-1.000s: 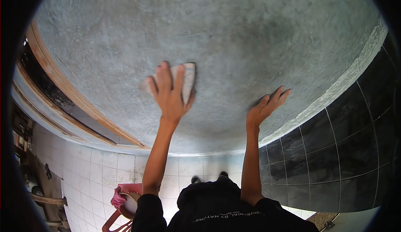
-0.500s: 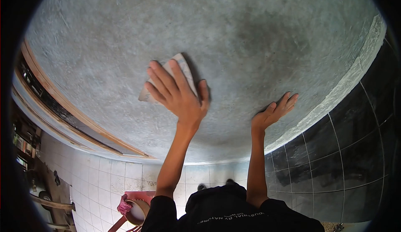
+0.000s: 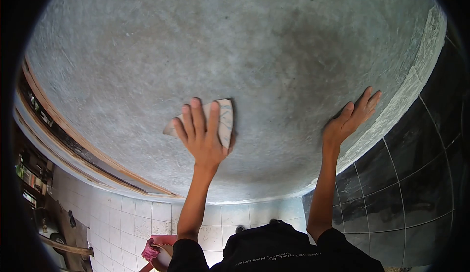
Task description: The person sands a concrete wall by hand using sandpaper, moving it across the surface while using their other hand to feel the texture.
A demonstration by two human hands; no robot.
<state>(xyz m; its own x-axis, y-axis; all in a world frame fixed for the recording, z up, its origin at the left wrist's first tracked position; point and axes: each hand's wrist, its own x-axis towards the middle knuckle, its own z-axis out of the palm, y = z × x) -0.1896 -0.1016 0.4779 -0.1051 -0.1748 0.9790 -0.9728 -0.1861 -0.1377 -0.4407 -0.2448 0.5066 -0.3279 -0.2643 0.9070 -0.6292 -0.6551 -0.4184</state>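
Note:
My left hand (image 3: pixel 204 142) presses a folded piece of sandpaper (image 3: pixel 225 120) against the grey wall (image 3: pixel 274 66). Its pale backing has blue print, and the fingers lie spread over it; the rough side is hidden against the wall. To the right, my right hand (image 3: pixel 350 120) rests on the same wall near its rough pale edge, with nothing in it and the fingers stretched out. Darker smudges show on the wall above and between the hands.
Black tiles (image 3: pixel 382 188) cover the surface at right. A wooden frame (image 3: pixel 98 149) runs along the left. On the white tiled floor (image 3: pixel 122 223), a red chair (image 3: pixel 161 240) carries a round container (image 3: pixel 164 257) and a pink cloth (image 3: pixel 150 250).
My left hand has moved down the wall with the sandpaper. The right hand appears farther right and slightly higher, and the whole view has shifted a little.

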